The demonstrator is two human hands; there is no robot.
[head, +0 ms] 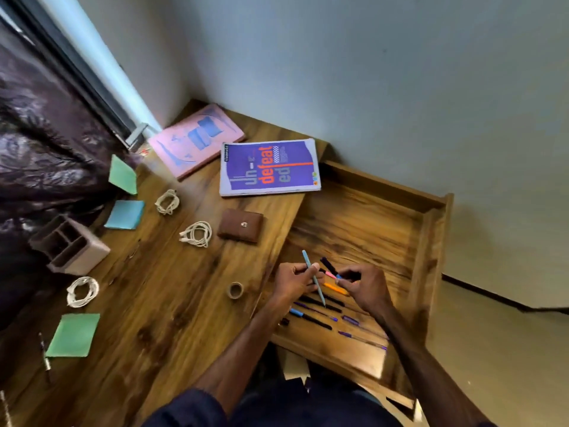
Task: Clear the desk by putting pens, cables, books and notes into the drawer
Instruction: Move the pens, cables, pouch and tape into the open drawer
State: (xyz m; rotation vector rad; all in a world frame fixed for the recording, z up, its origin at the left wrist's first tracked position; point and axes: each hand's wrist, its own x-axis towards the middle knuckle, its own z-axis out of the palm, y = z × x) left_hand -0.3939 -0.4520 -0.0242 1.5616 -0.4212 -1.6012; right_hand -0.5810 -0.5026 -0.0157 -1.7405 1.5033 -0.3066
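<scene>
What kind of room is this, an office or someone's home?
Probably a study corner at home, though I can't be sure. A wooden desk sits against a wall by a curtain, with books, sticky notes and a pen holder on it.

Only 1 thing here carries words I can make out: the purple book (269, 167) lying at the desk's (160, 303) far edge, beside the open drawer. Its cover reads sideways from where I stand, in big letters split over 3 lines: "un-" in pale lettering, "defeat" in orange, "ed" in pale again, so "undefeated". A short black strip of small print runs along one corner of that cover, too blurred to read. The pink book (197, 140) in the desk's far corner shows blue drawings, no legible words.
</scene>
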